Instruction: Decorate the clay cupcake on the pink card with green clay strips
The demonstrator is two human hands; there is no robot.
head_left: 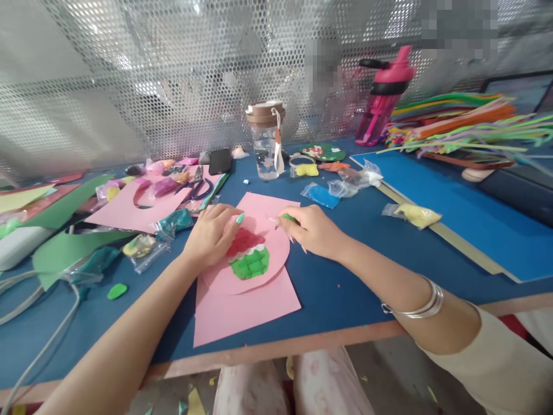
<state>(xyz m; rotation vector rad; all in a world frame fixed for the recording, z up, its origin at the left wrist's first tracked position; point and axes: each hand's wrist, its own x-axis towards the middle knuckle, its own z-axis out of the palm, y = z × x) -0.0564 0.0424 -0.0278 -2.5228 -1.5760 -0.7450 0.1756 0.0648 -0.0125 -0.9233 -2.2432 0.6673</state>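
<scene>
A round pink paper [279,256] lies over a pink sheet [250,317] near the table's front edge. On the round paper sits a clay watermelon slice, with a red part [244,242], a white band and a green rind [249,264]. My left hand [212,233] rests on the paper's left side with its fingers stretched out, the thumb beside the red clay. In my right hand [313,227] a slim green pencil [290,218] is pinched, its tip close to the paper's right edge. Part of the pencil is hidden by my fingers.
Behind the papers stand a clear cup [264,147] with a brown lid and a pink bottle [384,98]. Scissors [197,187], bagged clay and cut paper crowd the left. A blue board [466,213] and pipe cleaners [466,124] lie on the right, beside bagged yellow clay [417,215].
</scene>
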